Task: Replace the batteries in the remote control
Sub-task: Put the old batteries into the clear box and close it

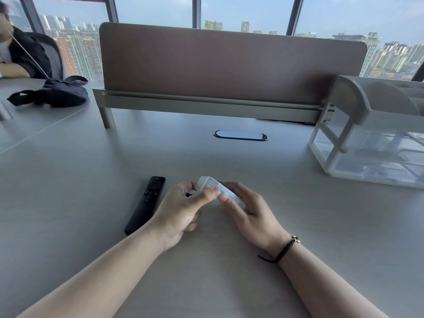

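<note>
The remote [146, 204] is lying face up on the desk [321, 226], toward its near edge and just left of the left hand [181, 211], touched by neither hand. Both hands are working a small clear case [215, 191] held just above the desk: the left hand is pinching one side between thumb and curled fingers, and the right hand [246, 208] is gripping the other side, thumb pressing on top. This is probably the battery case being opened, so the step in hand looks like freeing fresh cells. To do it well, the right hand should be steadying the body while the left thumb is prising the lid, keeping the case low over the desk so loose cells are not rolling off. What the case is holding is hard to make out through the hazy plastic. A small dark bit is showing by the left fingers; what it is I cannot tell. The remote's battery door is facing down, unseen. A rack [367, 134] is standing at the far right edge, partly cut off.
</note>
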